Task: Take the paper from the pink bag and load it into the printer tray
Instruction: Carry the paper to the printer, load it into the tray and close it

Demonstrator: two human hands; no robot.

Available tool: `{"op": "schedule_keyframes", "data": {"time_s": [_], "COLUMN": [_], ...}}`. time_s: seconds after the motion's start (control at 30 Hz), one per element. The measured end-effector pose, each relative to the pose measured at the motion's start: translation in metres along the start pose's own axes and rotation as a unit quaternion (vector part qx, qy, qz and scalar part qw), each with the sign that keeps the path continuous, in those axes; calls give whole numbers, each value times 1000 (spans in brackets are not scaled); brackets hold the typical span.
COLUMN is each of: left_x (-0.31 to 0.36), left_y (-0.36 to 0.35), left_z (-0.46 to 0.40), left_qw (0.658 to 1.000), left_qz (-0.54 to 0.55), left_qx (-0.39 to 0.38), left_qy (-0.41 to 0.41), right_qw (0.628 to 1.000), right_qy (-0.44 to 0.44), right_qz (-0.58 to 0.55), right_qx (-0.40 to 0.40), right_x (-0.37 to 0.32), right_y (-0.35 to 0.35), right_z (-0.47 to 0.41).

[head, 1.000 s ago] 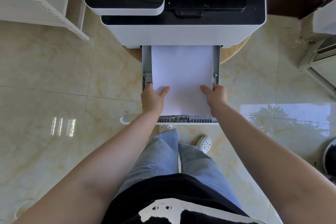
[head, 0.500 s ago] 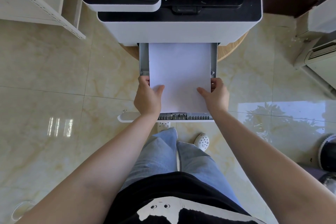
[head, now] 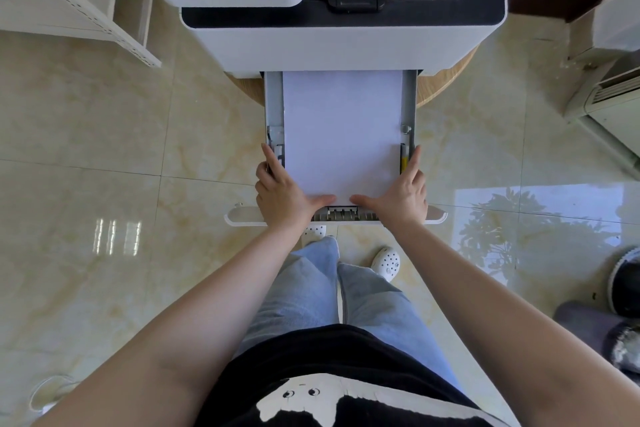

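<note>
Where the tray [head: 273,104] runs under the printer [head: 341,45], the paper's [head: 343,135] far edge is hidden. The left hand [head: 282,192] and right hand [head: 403,192] lie flat with fingers spread on the near corners, thumbs almost meeting, gripping nothing. Bare floor [head: 104,166] flanks the tray.

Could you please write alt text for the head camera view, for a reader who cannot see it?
Seen from above, a person's left hand and right hand rest on the near corners of a white paper stack lying in a printer tray pulled out of a white and black printer. Glossy beige floor tiles surround it.
</note>
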State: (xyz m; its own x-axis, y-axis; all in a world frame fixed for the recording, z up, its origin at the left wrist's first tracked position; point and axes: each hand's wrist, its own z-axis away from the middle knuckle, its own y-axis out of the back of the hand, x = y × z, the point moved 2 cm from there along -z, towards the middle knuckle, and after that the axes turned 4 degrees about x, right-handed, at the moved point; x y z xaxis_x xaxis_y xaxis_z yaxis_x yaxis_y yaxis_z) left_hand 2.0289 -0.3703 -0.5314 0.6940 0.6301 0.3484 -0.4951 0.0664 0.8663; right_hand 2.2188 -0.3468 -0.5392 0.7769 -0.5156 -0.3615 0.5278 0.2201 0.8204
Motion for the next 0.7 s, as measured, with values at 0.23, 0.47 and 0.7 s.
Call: {"op": "schedule_keyframes", "data": {"time_s": [0.23,0.47,0.7], "left_x": [-1,-7,-1], "left_y": [0,7,9], "left_z": [-3,-6,-2], "left_qw": [998,999,998], "left_qz": [-39,-23,-4], "left_qx": [35,10,8], "left_qy": [-18,-46,-60], "right_qw": [999,1000,999], "right_qy": [8,29,38], "right_qz": [30,-4,-23], "right_qx": [31,8,9], "right_x": [-2,6,4], "right_y": [-2,6,7], "right_z": [-3,-7,-4]}}
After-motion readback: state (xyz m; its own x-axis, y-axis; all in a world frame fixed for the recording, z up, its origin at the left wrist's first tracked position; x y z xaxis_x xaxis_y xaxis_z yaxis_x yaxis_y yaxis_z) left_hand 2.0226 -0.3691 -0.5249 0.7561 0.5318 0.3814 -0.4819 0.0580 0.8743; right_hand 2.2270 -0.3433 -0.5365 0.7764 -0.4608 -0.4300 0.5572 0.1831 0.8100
